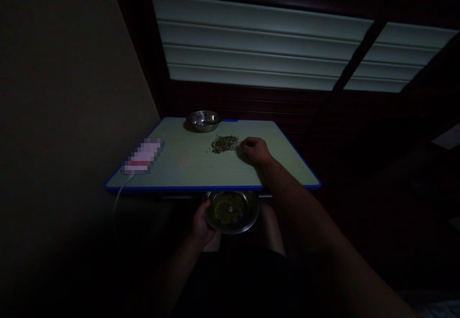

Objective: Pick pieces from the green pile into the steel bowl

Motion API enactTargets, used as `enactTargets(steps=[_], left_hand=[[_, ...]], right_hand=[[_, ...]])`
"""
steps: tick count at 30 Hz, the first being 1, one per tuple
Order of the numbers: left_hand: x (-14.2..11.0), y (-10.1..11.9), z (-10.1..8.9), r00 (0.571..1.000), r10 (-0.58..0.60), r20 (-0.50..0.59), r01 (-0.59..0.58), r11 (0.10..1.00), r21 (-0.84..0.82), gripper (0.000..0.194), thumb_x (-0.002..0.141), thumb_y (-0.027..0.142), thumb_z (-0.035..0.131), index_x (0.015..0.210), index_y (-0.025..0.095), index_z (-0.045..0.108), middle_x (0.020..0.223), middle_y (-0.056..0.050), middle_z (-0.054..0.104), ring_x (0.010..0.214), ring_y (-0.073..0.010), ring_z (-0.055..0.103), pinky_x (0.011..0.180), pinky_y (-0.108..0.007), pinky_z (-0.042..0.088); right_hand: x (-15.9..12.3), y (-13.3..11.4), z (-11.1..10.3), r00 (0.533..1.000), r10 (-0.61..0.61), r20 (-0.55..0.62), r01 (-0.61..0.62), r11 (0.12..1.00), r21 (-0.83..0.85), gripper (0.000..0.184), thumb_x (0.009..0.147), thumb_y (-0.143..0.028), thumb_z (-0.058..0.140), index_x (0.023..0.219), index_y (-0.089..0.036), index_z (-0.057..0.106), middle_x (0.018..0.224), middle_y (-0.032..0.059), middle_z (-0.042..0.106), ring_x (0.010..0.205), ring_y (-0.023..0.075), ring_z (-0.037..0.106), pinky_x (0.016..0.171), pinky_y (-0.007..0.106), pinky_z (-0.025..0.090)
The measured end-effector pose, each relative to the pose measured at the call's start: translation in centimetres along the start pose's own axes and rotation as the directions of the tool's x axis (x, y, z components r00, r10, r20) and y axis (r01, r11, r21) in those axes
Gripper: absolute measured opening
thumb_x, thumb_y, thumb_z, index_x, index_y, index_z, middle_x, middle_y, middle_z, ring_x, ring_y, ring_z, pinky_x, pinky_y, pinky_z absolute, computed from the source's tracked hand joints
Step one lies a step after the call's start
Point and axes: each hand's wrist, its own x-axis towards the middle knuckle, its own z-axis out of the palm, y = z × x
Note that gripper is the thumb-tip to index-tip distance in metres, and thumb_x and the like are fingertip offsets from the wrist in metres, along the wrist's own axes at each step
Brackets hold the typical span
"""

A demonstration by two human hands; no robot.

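Note:
My left hand grips the left rim of a metal bowl, held just below the table's front edge above my lap. Small green beans or seeds lie in it, with a small whitish bit among them. On the tabletop, my right hand is closed, its fingertips at the right edge of a loose pile of small brownish-green beans or seeds. Something small and pale shows at the fingertips; the dim light hides what it is.
A pale table with a blue edge stands before me. At its back is a second metal bowl. A blurred-out phone lies at the left, its white cable hanging over the edge. Dark wood panelling rises behind.

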Motion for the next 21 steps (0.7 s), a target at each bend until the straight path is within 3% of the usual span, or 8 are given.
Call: enactTargets(steps=[14,21], left_hand=[[0.33,-0.13,-0.31,1.000,-0.028,0.006,0.028,0.999,-0.028,0.020,0.077,0.024,0.058,0.086,0.012,0.073,0.081,-0.010,0.077,0.083,-0.0260,0.071,0.084,-0.040,0.054],[0.09,-0.05,0.03,1.000,-0.011,-0.012,0.011,1.000,-0.011,0.020,0.077,0.023,0.057,0.082,0.013,0.073,0.079,-0.008,0.077,0.080,-0.0239,0.071,0.086,-0.039,0.053]], right_hand=[[-0.06,-0.44,-0.05,1.000,0.010,-0.005,-0.009,0.995,0.103,0.014,0.069,-0.023,0.059,0.072,-0.016,0.070,0.072,0.0032,0.071,0.069,0.0151,0.062,0.069,0.027,0.048],[-0.03,-0.15,0.08,0.998,-0.024,0.064,0.019,0.997,0.077,0.014,0.072,-0.022,0.061,0.078,-0.015,0.072,0.077,0.0047,0.073,0.072,0.0160,0.064,0.073,0.028,0.048]])
